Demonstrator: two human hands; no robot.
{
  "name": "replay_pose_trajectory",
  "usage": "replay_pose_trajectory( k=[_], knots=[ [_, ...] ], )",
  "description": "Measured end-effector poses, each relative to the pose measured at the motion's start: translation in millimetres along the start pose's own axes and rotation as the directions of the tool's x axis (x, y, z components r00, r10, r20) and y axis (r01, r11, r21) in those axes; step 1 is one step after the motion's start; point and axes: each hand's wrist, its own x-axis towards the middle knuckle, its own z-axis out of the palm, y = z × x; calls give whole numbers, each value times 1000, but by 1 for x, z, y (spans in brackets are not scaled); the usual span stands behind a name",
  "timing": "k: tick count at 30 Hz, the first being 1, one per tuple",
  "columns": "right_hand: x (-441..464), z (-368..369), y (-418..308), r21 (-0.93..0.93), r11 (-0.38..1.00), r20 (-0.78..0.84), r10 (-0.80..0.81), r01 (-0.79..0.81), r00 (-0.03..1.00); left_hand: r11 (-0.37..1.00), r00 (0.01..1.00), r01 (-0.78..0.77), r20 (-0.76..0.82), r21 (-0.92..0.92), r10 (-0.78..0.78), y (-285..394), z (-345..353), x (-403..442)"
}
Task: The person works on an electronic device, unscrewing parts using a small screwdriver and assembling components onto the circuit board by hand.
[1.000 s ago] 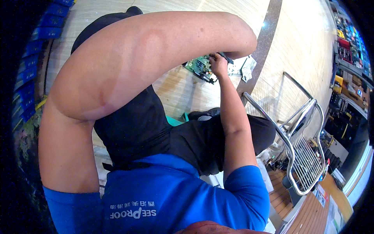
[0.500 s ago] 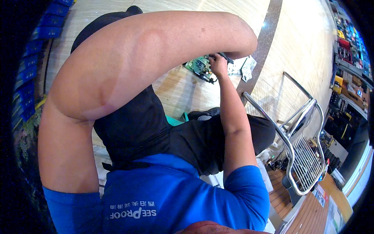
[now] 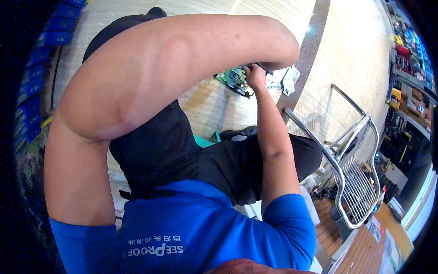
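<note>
Across the top of the view reaches my left forearm (image 3: 196, 50), close to the camera. It bends down at its far end, and the fingers of my left hand are hidden behind it. My right hand (image 3: 256, 76) is at the right side of a green circuit board (image 3: 236, 78) on the floor, its fingers curled together. Beside those fingers a dark, slim tool-like piece (image 3: 265, 69) shows in part. What the right fingers hold, if anything, cannot be made out. My forearm covers the upper part of the board.
White printed sheets or plates (image 3: 289, 82) lie right of the board on the tiled floor (image 3: 356, 50). A chrome tube frame with a slatted seat (image 3: 358, 189) stands at right. Blue bins (image 3: 57, 25) line the left, and loaded shelves (image 3: 408, 68) the far right. Something green (image 3: 203, 141) is between my legs.
My left forearm has shifted very slightly down and left at its far end. The dark piece beside my right fingers shows less. My right hand and the board stay nearly in place.
</note>
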Motion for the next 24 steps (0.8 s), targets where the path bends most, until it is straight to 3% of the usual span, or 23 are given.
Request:
replay_pose_trajectory(
  k=[2, 8, 15, 17, 20, 24],
  knots=[
    [0, 2, 1, 103, 995, -11, -2, 3, 1000, 1000, 1000, -15, 5, -3, 15, 0, -2, 0],
    [3, 9, 10, 110, 984, -53, -132, 137, 990, 1000, 1000, -20, -3, -24, 19, -1, 0, 0],
    [0, 0, 1, 53, 998, 0, -23, 23, 1000, 1000, 1000, 3, 28, 2, -3, 0, 0, 4],
    [1, 4, 4, 164, 985, -28, -49, 53, 998, 1000, 1000, 3, 19, 9, -3, 1, 1, 5],
    [2, 9, 9, 169, 980, -43, -98, 104, 994, 1000, 1000, -3, 9, 17, 3, 0, 3, 7],
    [4, 9, 9, 220, 974, 28, -55, 47, 998, 1000, 1000, -4, 1, 8, 4, 0, 4, 7]
  ],
)
